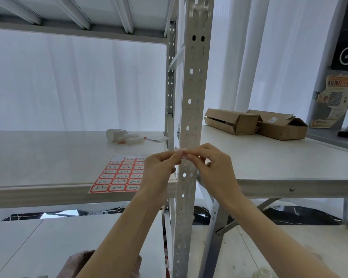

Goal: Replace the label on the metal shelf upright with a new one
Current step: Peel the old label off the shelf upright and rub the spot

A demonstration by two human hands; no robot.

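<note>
At the right-hand table [269, 157], beyond the upright [191, 101], two cardboard boxes [255, 123] are lying side by side with their flaps loose; what they are holding cannot be made out. On the shelf board [48, 157] to your left, a label sheet [119, 175] is lying flat at the front edge, its lower corner overhanging slightly. It is showing red-bordered stickers with handwritten numbers, and the top-left places are standing blank. Further back on the same board, white marker-like items [127, 138] are lying beside a curled white paper.

You are holding your left hand [159, 173] and right hand [213, 167] together directly in front of the perforated upright, just above shelf level. The fingertips [181, 152] of both hands are pinching a small pale scrap [186, 157] between them, which appears to be the label; whether it is sticking to the metal or is free cannot be told. Its printing is not readable.

Open board is lying to the left of the sheet, and the table edge is running just beside your right wrist
</note>
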